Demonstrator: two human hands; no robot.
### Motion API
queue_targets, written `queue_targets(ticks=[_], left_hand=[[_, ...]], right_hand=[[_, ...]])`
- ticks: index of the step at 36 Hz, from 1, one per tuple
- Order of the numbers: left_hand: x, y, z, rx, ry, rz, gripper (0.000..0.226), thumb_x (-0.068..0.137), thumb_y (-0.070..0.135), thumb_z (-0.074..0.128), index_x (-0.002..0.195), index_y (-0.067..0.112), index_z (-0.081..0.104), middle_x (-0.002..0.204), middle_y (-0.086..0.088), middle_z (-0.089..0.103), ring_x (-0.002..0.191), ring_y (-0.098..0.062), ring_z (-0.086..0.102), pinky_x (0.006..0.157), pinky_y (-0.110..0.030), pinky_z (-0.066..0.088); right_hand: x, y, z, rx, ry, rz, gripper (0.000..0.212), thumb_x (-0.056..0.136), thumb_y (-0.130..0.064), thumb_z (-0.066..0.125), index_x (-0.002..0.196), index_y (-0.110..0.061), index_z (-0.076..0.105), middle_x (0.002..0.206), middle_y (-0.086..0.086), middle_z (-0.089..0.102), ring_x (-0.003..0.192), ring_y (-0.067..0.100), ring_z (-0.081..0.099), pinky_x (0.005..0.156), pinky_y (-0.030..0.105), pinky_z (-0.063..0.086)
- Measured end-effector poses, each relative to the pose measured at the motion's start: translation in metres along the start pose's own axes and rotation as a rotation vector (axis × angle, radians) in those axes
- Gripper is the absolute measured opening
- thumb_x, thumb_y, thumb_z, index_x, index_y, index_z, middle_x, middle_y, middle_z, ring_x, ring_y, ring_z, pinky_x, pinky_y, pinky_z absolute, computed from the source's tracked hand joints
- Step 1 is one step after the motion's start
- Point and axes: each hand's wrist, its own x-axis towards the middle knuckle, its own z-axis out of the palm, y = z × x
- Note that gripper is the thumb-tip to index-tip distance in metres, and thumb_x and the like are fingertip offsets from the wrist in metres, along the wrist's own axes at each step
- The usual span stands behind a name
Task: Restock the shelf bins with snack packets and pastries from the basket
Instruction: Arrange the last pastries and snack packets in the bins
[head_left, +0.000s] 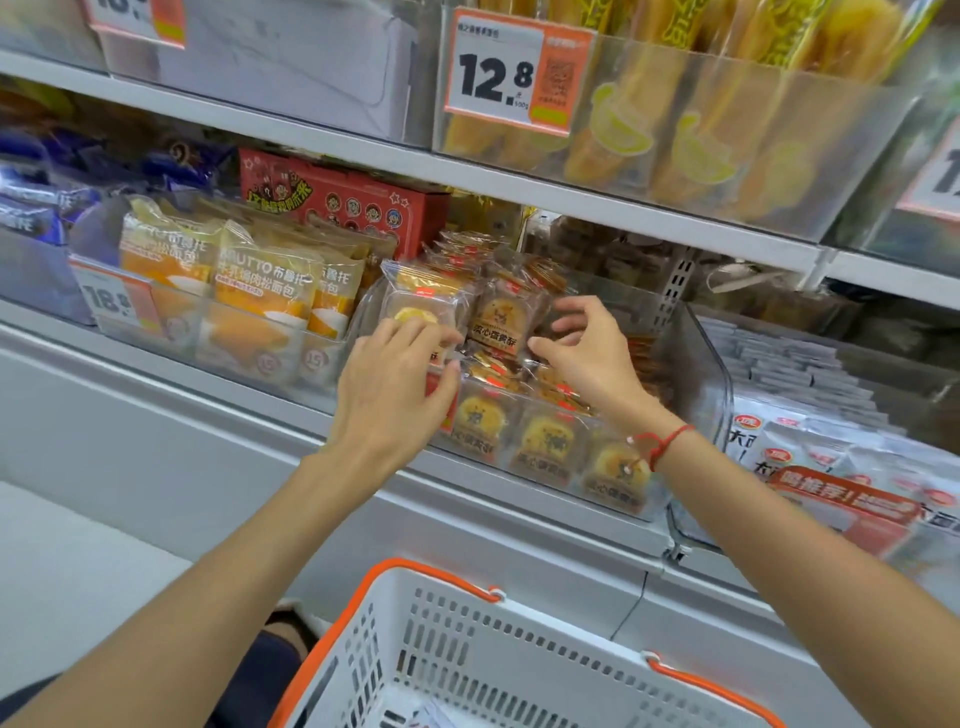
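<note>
Straight ahead, grey shelves (363, 161) carry clear bins of wrapped food. The top bin (779, 171) holds tall yellow packets behind a price tag (514, 78) reading 12.8. Low in the view, a white basket (467, 649) with orange handles sits just below the shelf edge; its contents are mostly out of view. On the middle shelf, the centre bin (711, 364) is packed with pastries (540, 441) in clear wrappers, stacked in rows. To its left, orange bread bags (260, 291) fill another bin, with a red box (337, 202) behind them. White packets (810, 447) lie to the right. Both arms reach into the centre bin. The left hand (389, 384) pinches one pastry packet (421, 301) by its lower edge, holding it upright over the stack. The right hand (587, 343), with a red string (660, 444) at the wrist, curls its fingers around a neighbouring dark packet (501, 317).
</note>
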Motion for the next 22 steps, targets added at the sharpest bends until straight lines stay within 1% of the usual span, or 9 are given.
queue_targets(ticks=[2, 4, 7, 9, 11, 14, 18, 20, 22], left_hand=[[-0.010, 0.003, -0.005, 0.021, -0.007, 0.050, 0.022, 0.091, 0.031, 0.052, 0.106, 0.021, 0.064, 0.103, 0.007, 0.065, 0.096, -0.016, 0.055, 0.075, -0.028, 0.037], [-0.025, 0.006, -0.011, 0.022, -0.073, 0.061, 0.018, 0.091, 0.029, 0.055, 0.104, 0.020, 0.064, 0.098, 0.007, 0.066, 0.092, -0.017, 0.058, 0.071, -0.030, 0.040], [-0.052, 0.005, -0.012, -0.015, -0.335, -0.066, 0.019, 0.092, 0.027, 0.058, 0.110, 0.025, 0.061, 0.097, 0.015, 0.061, 0.091, -0.013, 0.058, 0.069, -0.031, 0.044], [-0.071, 0.000, -0.009, 0.010, -0.541, -0.126, 0.022, 0.092, 0.029, 0.056, 0.114, 0.030, 0.060, 0.103, 0.018, 0.061, 0.093, -0.013, 0.060, 0.075, -0.032, 0.048], [-0.091, -0.004, -0.004, 0.042, -0.675, -0.148, 0.022, 0.094, 0.030, 0.053, 0.115, 0.032, 0.059, 0.106, 0.018, 0.062, 0.092, -0.012, 0.061, 0.076, -0.030, 0.047], [-0.125, -0.009, 0.009, 0.123, -0.828, -0.124, 0.024, 0.096, 0.030, 0.048, 0.119, 0.033, 0.056, 0.113, 0.017, 0.061, 0.102, -0.011, 0.059, 0.074, -0.025, 0.039], [-0.174, -0.018, 0.031, 0.206, -1.107, -0.024, 0.030, 0.099, 0.026, 0.045, 0.128, 0.028, 0.053, 0.126, 0.011, 0.058, 0.114, -0.013, 0.056, 0.087, -0.030, 0.046], [-0.198, -0.025, 0.041, 0.312, -1.224, 0.105, 0.031, 0.099, 0.022, 0.044, 0.128, 0.025, 0.054, 0.124, 0.005, 0.061, 0.112, -0.017, 0.057, 0.088, -0.032, 0.046], [-0.220, -0.028, 0.053, 0.446, -1.328, 0.316, 0.030, 0.098, 0.015, 0.042, 0.125, 0.018, 0.055, 0.121, -0.001, 0.061, 0.110, -0.022, 0.055, 0.091, -0.033, 0.041]], right_hand=[[-0.020, 0.004, -0.002, 0.016, 0.004, -0.119, 0.037, 0.083, -0.016, 0.072, 0.116, -0.019, 0.056, 0.093, -0.005, 0.058, 0.078, 0.008, 0.056, 0.068, 0.017, 0.047], [-0.039, 0.011, -0.001, 0.011, -0.049, -0.235, 0.025, 0.083, -0.013, 0.071, 0.105, -0.019, 0.063, 0.085, -0.007, 0.062, 0.070, 0.004, 0.055, 0.064, 0.015, 0.046], [-0.070, 0.021, 0.003, -0.068, -0.092, -0.431, 0.015, 0.082, -0.006, 0.069, 0.094, -0.016, 0.069, 0.081, -0.004, 0.065, 0.067, 0.003, 0.055, 0.060, 0.010, 0.040], [-0.092, 0.029, 0.009, -0.101, -0.066, -0.551, 0.014, 0.080, -0.002, 0.066, 0.088, -0.014, 0.069, 0.080, -0.002, 0.065, 0.068, 0.005, 0.052, 0.062, 0.010, 0.038], [-0.114, 0.044, 0.020, -0.106, -0.097, -0.570, 0.013, 0.080, -0.004, 0.064, 0.086, -0.014, 0.068, 0.080, -0.003, 0.064, 0.070, 0.005, 0.050, 0.064, 0.010, 0.036], [-0.147, 0.085, 0.048, -0.130, -0.313, -0.427, 0.012, 0.083, -0.010, 0.064, 0.091, -0.018, 0.068, 0.084, -0.004, 0.064, 0.074, 0.009, 0.053, 0.066, 0.016, 0.039], [-0.186, 0.150, 0.090, -0.199, -0.671, -0.117, 0.015, 0.087, -0.012, 0.064, 0.099, -0.019, 0.069, 0.092, -0.006, 0.064, 0.082, 0.012, 0.058, 0.076, 0.031, 0.049], [-0.203, 0.177, 0.109, -0.216, -0.831, 0.034, 0.018, 0.088, -0.012, 0.061, 0.105, -0.016, 0.068, 0.100, -0.003, 0.065, 0.089, 0.016, 0.060, 0.083, 0.036, 0.051], [-0.219, 0.200, 0.126, -0.256, -0.970, 0.159, 0.023, 0.090, -0.013, 0.059, 0.111, -0.014, 0.066, 0.110, 0.005, 0.067, 0.097, 0.022, 0.061, 0.087, 0.039, 0.051]])
